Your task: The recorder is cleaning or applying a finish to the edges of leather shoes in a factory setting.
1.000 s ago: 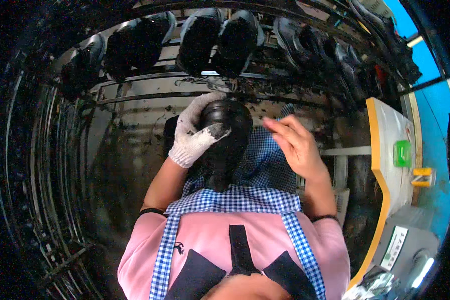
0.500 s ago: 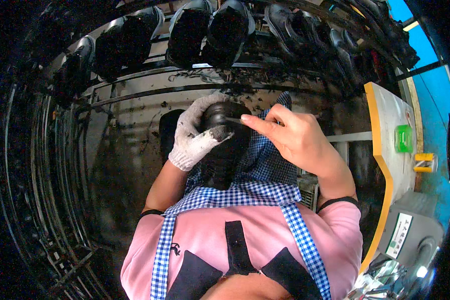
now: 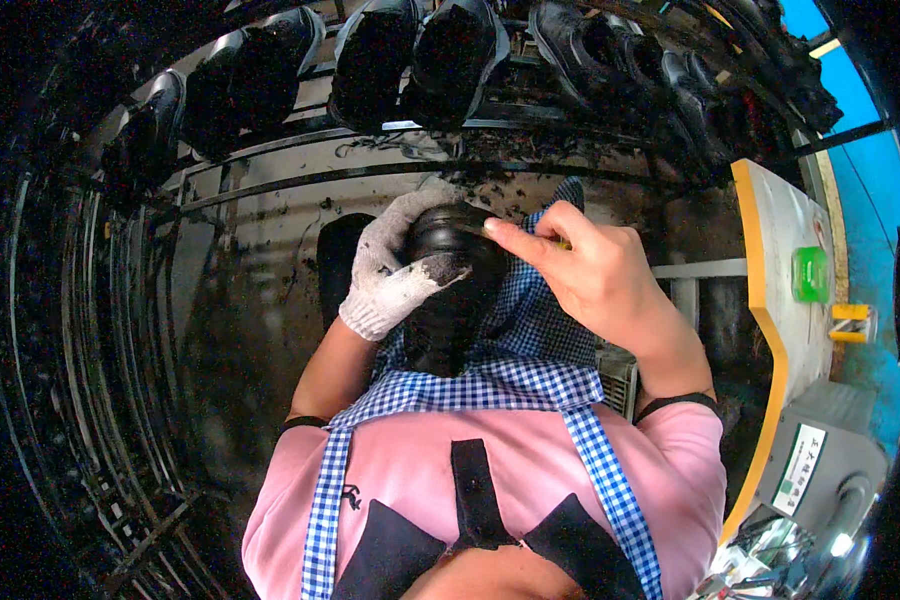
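My left hand (image 3: 388, 272), in a white knit glove, grips a black shoe (image 3: 450, 270) held upright against my chest, over a blue checked apron (image 3: 530, 320). My bare right hand (image 3: 595, 270) pinches a thin yellow-handled tool (image 3: 530, 238), whose tip touches the top of the shoe. The lower part of the shoe is hidden behind the apron.
A rack (image 3: 430, 125) above holds a row of black shoes (image 3: 370, 55). A dirty metal panel (image 3: 260, 260) stands behind the hands. At the right are a white board with a yellow edge (image 3: 770, 330), a green object (image 3: 810, 275) and a grey machine (image 3: 820, 470).
My right hand moved left from open air to the shoe, now holding the thin tool against its top. The left hand kept its grip on the shoe.
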`<state>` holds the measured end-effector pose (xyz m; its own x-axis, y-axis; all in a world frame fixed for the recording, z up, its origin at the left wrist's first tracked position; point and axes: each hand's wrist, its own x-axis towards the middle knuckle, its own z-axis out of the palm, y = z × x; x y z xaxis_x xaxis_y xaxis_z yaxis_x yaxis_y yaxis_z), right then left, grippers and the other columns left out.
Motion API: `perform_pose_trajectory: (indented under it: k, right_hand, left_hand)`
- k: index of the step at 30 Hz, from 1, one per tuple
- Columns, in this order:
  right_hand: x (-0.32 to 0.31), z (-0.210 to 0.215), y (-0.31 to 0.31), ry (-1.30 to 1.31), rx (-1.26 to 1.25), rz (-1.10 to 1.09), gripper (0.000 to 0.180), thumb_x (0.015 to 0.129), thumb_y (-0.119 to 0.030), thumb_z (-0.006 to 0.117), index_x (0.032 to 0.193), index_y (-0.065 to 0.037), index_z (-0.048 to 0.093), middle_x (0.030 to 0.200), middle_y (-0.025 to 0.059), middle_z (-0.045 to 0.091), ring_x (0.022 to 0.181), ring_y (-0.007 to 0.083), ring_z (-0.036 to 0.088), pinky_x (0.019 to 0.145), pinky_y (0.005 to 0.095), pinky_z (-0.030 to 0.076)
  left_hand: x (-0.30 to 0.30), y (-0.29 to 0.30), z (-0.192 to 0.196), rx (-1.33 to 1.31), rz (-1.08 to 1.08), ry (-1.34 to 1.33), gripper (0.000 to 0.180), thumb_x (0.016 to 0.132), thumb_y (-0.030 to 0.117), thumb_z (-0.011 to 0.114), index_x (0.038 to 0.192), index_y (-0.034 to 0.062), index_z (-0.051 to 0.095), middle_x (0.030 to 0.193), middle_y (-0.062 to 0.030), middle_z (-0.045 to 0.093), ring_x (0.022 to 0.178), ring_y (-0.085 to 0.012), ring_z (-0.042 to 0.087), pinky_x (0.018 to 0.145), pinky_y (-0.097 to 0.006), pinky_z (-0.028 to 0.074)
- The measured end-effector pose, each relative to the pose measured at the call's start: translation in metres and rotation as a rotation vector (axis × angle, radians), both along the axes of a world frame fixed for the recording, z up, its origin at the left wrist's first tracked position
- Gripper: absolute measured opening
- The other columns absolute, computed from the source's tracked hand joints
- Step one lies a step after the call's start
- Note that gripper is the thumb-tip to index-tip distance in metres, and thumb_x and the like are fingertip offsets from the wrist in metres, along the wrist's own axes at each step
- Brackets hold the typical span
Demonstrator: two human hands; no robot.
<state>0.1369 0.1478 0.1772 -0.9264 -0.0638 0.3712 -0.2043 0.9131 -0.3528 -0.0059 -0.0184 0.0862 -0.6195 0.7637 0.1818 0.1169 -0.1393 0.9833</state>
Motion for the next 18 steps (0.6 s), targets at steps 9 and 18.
perform_pose_trajectory:
  k: [9, 18]
  right_hand:
    - [0.0041, -0.0011, 0.0060, -0.050, -0.015, 0.022, 0.047, 0.073, 0.004, 0.061, 0.115, -0.016, 0.063, 0.074, 0.0073, 0.049, 0.052, 0.0198, 0.052, 0.047, 0.0320, 0.044]
    - [0.0033, -0.0012, 0.0021, -0.013, 0.086, -0.031, 0.047, 0.071, 0.004, 0.061, 0.115, -0.015, 0.063, 0.073, 0.0070, 0.049, 0.052, 0.0197, 0.052, 0.047, 0.0313, 0.044]
  left_hand:
    - [0.0032, -0.0001, 0.0070, -0.018, -0.017, -0.013, 0.068, 0.062, 0.033, 0.078, 0.118, 0.0019, 0.053, 0.109, -0.0102, 0.059, 0.100, -0.0193, 0.057, 0.090, -0.032, 0.044]
    - [0.0038, 0.0009, 0.0100, -0.017, -0.019, -0.003, 0.068, 0.062, 0.031, 0.077, 0.118, 0.0012, 0.052, 0.110, -0.0107, 0.058, 0.101, -0.0194, 0.056, 0.090, -0.032, 0.044]
